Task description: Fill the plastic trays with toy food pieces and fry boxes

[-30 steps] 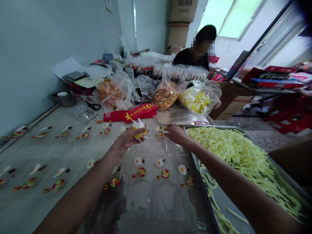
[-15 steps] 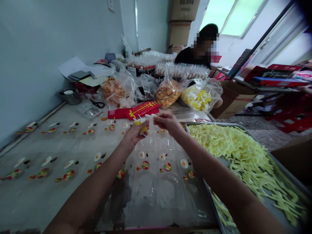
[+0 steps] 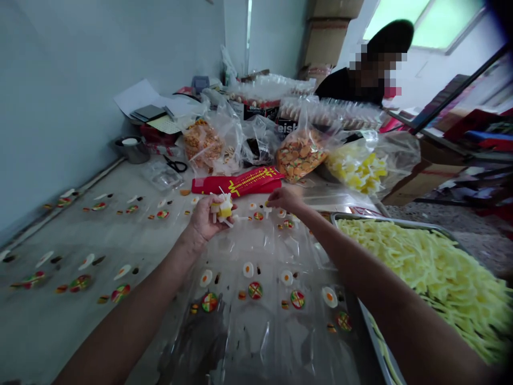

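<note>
My left hand [image 3: 208, 218] is closed around a bunch of small yellow-and-white pieces [image 3: 225, 209] with white sticks poking out. My right hand [image 3: 285, 199], fingers pinched, holds one such yellow-and-white piece [image 3: 268, 210] just over the far row of transparent plastic packs [image 3: 240, 240]. A thin white piece [image 3: 241, 217] lies on the packs between my hands. Each pack carries miniature food pieces, among them a fried egg [image 3: 248, 269], a round red-and-green pizza-like disc [image 3: 255, 290] and a tiny burger [image 3: 242, 294].
On the right stands a metal tray [image 3: 377, 334] of pale yellow strips [image 3: 425, 267]. Behind my hands lie a red printed packet [image 3: 240, 182], scissors [image 3: 175, 163] and bags of orange pieces [image 3: 300, 155] and yellow-white pieces [image 3: 363, 171]. A person [image 3: 360, 80] sits beyond.
My hands have moved apart: the right has gone right and down to the packs with one piece, the left slightly left with its bunch. The whole view has shifted.
</note>
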The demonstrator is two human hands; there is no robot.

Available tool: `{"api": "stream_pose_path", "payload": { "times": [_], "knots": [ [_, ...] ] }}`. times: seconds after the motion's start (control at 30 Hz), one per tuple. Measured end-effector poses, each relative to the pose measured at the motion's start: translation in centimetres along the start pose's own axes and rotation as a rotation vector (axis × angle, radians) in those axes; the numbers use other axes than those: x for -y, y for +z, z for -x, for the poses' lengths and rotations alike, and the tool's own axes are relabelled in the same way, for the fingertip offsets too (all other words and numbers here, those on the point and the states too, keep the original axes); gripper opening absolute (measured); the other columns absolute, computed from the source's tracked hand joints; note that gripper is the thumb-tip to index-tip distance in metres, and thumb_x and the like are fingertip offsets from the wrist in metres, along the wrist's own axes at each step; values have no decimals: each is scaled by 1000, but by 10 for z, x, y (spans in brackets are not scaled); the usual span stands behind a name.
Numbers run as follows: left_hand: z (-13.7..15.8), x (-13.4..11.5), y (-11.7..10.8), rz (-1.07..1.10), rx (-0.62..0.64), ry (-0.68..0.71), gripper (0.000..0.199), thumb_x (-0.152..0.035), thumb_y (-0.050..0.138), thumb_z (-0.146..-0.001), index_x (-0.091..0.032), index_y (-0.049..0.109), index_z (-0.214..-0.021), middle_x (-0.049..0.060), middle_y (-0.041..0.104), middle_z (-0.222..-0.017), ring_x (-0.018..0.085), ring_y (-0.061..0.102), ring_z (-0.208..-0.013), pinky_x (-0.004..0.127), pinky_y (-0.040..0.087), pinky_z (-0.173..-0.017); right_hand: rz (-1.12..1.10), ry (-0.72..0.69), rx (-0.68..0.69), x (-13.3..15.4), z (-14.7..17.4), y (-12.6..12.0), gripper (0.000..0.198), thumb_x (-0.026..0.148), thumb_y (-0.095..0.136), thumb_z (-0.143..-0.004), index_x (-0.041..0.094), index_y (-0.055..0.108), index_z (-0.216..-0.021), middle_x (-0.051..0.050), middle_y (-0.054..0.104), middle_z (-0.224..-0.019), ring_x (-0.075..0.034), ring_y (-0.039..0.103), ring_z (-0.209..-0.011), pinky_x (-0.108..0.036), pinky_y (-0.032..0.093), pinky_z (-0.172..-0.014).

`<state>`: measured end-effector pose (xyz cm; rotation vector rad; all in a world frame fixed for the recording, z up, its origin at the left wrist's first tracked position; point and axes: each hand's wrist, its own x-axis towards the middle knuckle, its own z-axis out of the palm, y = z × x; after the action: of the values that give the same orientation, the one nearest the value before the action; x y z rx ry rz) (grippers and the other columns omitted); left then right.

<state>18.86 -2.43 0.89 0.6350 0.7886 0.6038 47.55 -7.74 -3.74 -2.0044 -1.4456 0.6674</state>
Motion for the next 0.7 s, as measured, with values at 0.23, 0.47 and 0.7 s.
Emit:
{"api": "stream_pose_path", "payload": {
  "times": [0.23, 0.47, 0.7],
  "knots": [
    [6, 7, -4, 5, 38, -8, 32, -17, 69, -64, -14, 64, -96, 10, 74, -84, 20, 66, -62, 31, 52, -52, 220, -97, -208, 24, 31, 10, 19, 33, 80, -77, 17, 73, -71, -2, 68, -68, -15, 58, -66, -26, 35, -58],
    [18, 20, 12, 23, -6, 37, 22, -12, 75, -68, -15, 64, -86, 1, 67, -71, 13, 62, -55, 24, 49, -50, -585, -90, 136, 109, 64, 35, 45, 45, 91, -58, 16, 71, -86, -1, 68, -67, -11, 58, -57, -21, 41, -51],
    [16, 4, 2, 52, -9, 39, 16, -14, 74, -76, -15, 62, -86, 2, 63, -70, 9, 54, -50, 19, 41, -44, -598, 38, 258, 96, 45, 24, 34, 39, 88, -54, 15, 70, -70, 2, 60, -57, -7, 44, -47, -21, 29, -46]
  ]
}}
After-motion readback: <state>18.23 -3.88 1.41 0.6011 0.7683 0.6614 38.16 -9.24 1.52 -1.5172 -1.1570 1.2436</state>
